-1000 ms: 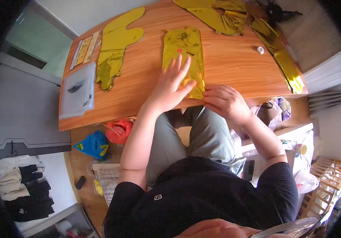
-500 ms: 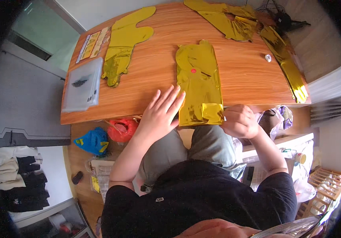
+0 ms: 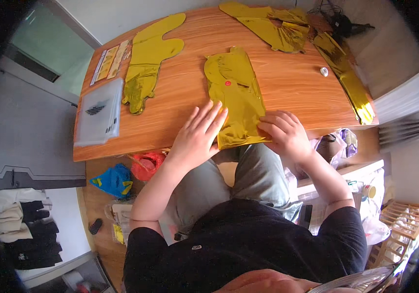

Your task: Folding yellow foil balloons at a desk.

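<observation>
A flat gold foil balloon point(image 3: 238, 110) lies in front of me, its lower end at the table's near edge, just above my knees. A small red round spot point(image 3: 227, 83) shows on it. My left hand point(image 3: 195, 134) rests flat, fingers stretched, with the fingertips on the foil's left edge. On the opposite side, my right hand point(image 3: 287, 134) has curled fingers closed on the lower right edge of the same balloon. The thumb of that hand is mostly hidden. Creases run across the foil between the two hands.
Other gold foil balloons lie at the back left point(image 3: 153, 49), back right point(image 3: 273, 27) and along the right edge point(image 3: 343, 73) of the wooden table point(image 3: 180, 93). A small white roll point(image 3: 323, 72), clear plastic sleeves point(image 3: 99, 112) and a printed sheet point(image 3: 112, 61) are there too.
My right hand has moved up and inward along the foil's right edge. The shiny turned flap at the lower right corner no longer shows. My left hand stays flat at the left edge.
</observation>
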